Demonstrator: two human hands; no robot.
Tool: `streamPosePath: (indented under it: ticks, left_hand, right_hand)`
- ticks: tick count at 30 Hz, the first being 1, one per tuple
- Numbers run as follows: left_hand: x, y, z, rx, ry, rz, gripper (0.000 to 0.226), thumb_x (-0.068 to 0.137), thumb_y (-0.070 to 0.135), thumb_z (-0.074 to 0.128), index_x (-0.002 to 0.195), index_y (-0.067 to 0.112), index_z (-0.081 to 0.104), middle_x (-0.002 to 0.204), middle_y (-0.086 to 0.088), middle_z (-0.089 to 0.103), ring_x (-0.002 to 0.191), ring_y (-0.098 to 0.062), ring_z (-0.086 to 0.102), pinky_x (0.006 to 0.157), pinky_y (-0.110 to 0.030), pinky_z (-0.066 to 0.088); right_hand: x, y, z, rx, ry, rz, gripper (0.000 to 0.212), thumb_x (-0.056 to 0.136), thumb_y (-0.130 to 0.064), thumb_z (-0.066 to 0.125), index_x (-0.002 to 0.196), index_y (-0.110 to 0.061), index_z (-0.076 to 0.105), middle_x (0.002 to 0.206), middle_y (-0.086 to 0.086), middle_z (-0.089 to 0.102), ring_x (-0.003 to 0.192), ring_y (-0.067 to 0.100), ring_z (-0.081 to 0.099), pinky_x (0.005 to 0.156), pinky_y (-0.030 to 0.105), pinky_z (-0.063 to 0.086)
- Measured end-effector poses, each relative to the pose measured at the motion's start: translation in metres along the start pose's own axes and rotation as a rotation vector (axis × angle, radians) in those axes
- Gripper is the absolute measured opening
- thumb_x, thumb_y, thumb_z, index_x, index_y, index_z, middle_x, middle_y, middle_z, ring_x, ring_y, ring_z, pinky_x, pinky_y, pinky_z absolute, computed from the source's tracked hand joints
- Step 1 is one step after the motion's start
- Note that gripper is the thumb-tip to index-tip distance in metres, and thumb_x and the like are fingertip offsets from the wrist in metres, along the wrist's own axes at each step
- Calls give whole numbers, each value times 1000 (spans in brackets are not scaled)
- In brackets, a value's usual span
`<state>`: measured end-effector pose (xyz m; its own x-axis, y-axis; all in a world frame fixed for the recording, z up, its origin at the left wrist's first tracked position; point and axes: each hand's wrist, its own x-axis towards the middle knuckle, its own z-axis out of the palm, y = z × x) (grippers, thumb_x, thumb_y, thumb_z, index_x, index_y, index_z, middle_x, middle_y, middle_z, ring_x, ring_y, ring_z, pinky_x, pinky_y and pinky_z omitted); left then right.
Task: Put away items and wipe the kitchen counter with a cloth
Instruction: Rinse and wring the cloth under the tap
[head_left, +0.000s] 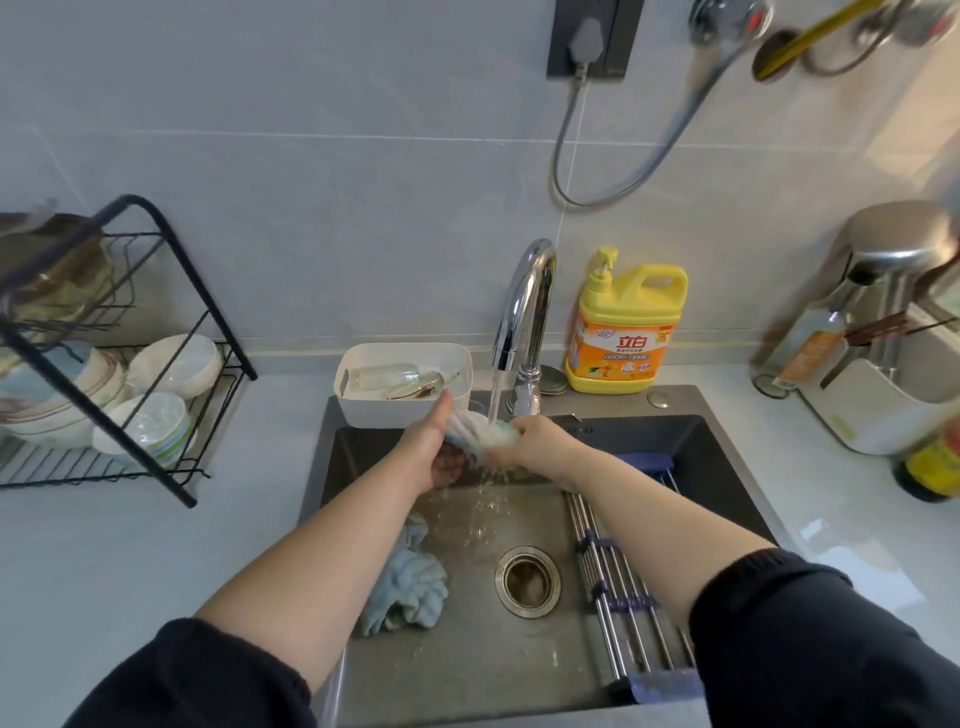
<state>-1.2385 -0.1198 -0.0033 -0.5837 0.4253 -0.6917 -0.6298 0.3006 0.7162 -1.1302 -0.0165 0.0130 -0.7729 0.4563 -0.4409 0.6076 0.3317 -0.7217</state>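
The cloth (483, 434) is under the tap (524, 312), at the 12 o'clock end of the sink (457, 654). Water (496, 400) runs down onto it and drips off.

Both hands hold it. The left hand (431, 452) is at the cloth's 9 o'clock side, with its thumb up and its fingers curled under the cloth. The right hand (540, 444) is at the 3 o'clock side, with its fingers wrapped tight round the other end.

The cloth is soft and floppy. I think it is heavy now because it is full of water, and it may be a bit slippery. It will not break. It is best to hold it by both ends, as now, so it can be twisted to squeeze the water out. If it is not squeezed, it will likely drip on the tabletop (104, 571).

A blue cloth (405, 587) lies bunched up in the sink, at 9 o'clock from the drain (527, 581). No hand touches it. A yellow soap bottle (623, 332) stands on the tabletop at 3 o'clock from the tap.
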Motion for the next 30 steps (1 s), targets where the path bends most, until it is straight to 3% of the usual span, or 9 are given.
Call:
streamPosePath:
  ticks: [4, 8, 10, 13, 17, 19, 22, 25, 30]
  left_hand:
    - [-5, -4, -15, -284, -222, 55, 18, 90, 23, 60, 98, 6, 61, 97, -13, 65, 87, -24, 64, 78, -34, 53]
    - [-6, -11, -22, -200, -383, 163, 26, 91, -8, 47, 115, -4, 56, 106, -19, 64, 97, -27, 63, 77, -30, 52]
    - [-5, -13, -22, -135, -333, 214, 29, 92, -3, 50, 120, -4, 54, 109, -19, 64, 100, -29, 63, 80, -32, 52]
    - [-9, -13, -9, 135, -152, 307, 23, 94, 25, 56, 109, 9, 62, 100, -10, 69, 90, -21, 65, 73, -28, 54]
    - [-8, -16, 3, 444, -53, 418, 49, 96, 53, 41, 108, 12, 66, 104, -8, 67, 98, -21, 61, 90, -34, 47]
    - [-11, -17, -1, 509, -39, 429, 56, 99, 51, 31, 103, 8, 68, 102, -11, 66, 98, -22, 60, 85, -28, 41]
    - [-12, -18, -14, 614, 45, 461, 52, 101, 43, 31, 100, 6, 68, 95, -10, 65, 92, -22, 59, 80, -27, 40]
    - [-9, -21, -23, 435, -5, 405, 29, 100, 27, 44, 102, 8, 65, 102, -13, 67, 95, -27, 63, 89, -39, 51]
    - [-20, -23, -6, 183, -15, 404, 6, 91, 14, 61, 88, 13, 66, 93, -15, 70, 85, -30, 68, 77, -41, 57]
  right_hand:
    - [0, 9, -9, 651, -109, 146, 36, 89, -28, 65, 109, 1, 60, 90, 15, 65, 71, 20, 58, 73, 34, 53]
    - [1, 6, -3, 482, 123, 253, 41, 94, -44, 51, 102, -5, 62, 78, 9, 64, 58, 16, 54, 57, 29, 53]
    - [-1, -2, 5, 248, 172, 179, 45, 95, -45, 43, 106, -5, 59, 92, 11, 64, 67, 19, 56, 52, 26, 46]
    - [-3, -14, 26, 130, 226, 24, 45, 99, -40, 38, 120, -3, 52, 113, 15, 61, 99, 29, 59, 77, 31, 45]
    - [-2, -16, 38, 68, 313, 61, 43, 102, -23, 32, 138, 0, 37, 129, 21, 54, 115, 34, 55, 94, 37, 45]
    - [0, -14, 31, 215, 313, 194, 51, 103, -32, 29, 136, 6, 40, 134, 23, 51, 119, 35, 52, 99, 37, 41]
    - [4, -2, 17, 377, 245, 221, 60, 96, -49, 37, 119, 2, 58, 118, 19, 63, 108, 34, 60, 96, 36, 45]
    - [1, 7, 7, 375, 132, 117, 47, 89, -44, 53, 97, 2, 64, 99, 26, 68, 92, 36, 66, 88, 55, 51]
    - [-13, -12, 24, 159, 247, -36, 32, 100, -37, 38, 110, -8, 49, 99, 12, 62, 89, 26, 60, 78, 37, 49]
